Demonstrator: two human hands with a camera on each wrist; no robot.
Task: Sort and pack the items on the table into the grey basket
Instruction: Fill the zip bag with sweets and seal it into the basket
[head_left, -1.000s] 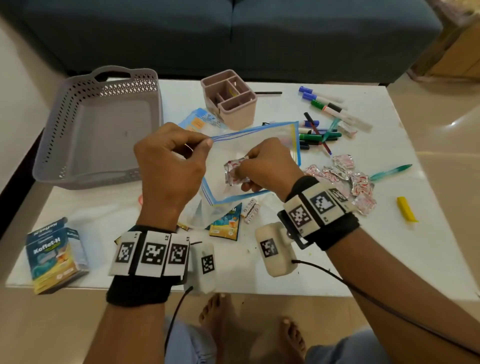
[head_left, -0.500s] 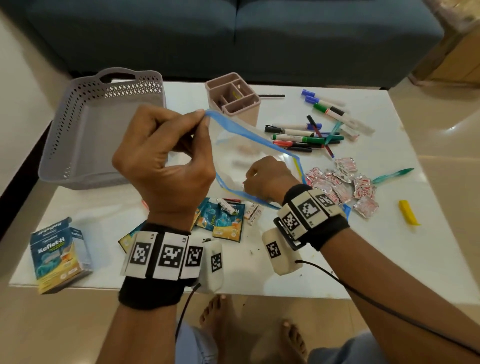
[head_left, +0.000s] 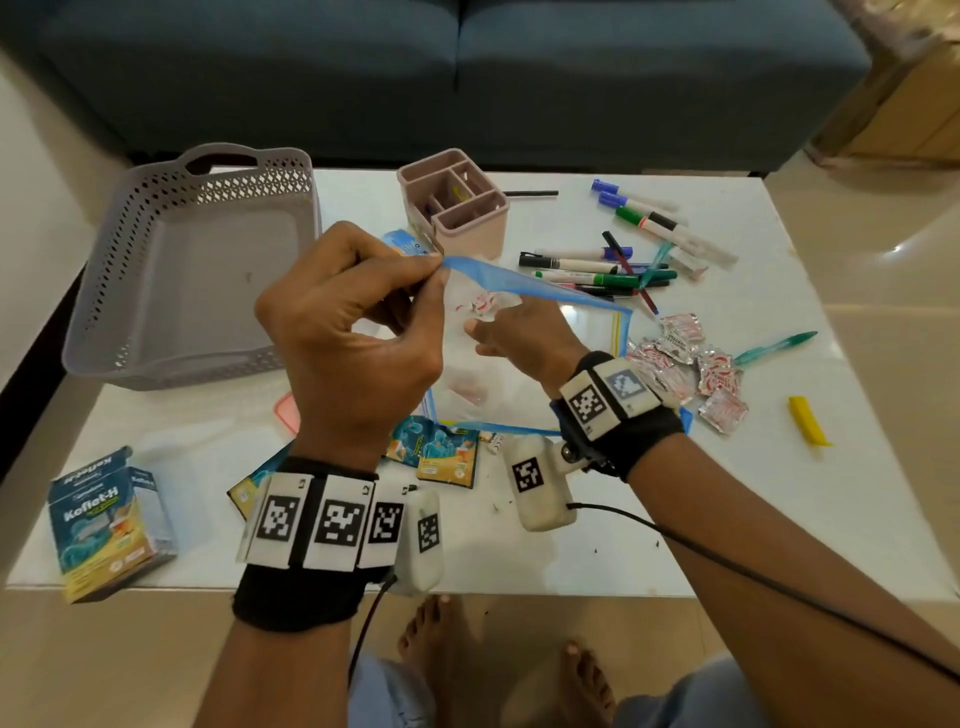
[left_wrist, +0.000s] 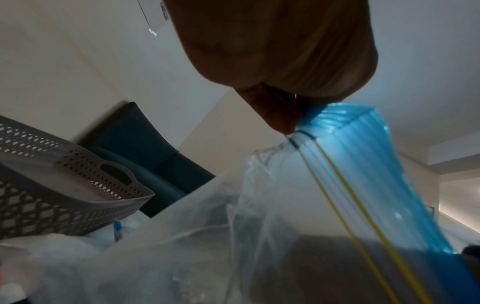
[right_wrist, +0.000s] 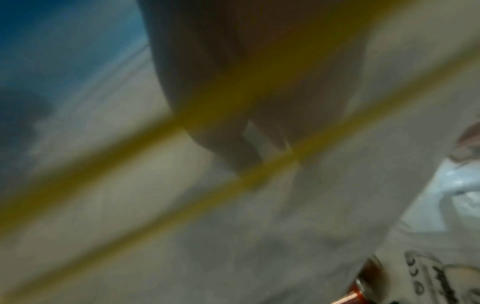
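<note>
my left hand (head_left: 358, 332) pinches the blue zip edge of the clear zip bag (head_left: 535, 296) up over the table (head_left: 753, 499), right hand (head_left: 519, 332) inside it, fingers hidden, grey basket (head_left: 192, 260) sitting far left.

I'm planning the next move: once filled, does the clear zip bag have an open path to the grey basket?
Nothing visible blocks it. The clear blue-edged zip bag, pinched by the left hand, hangs right of the grey perforated basket.

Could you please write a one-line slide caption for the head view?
Left hand pinches the zip bag open while the right hand reaches inside with candy.
</note>
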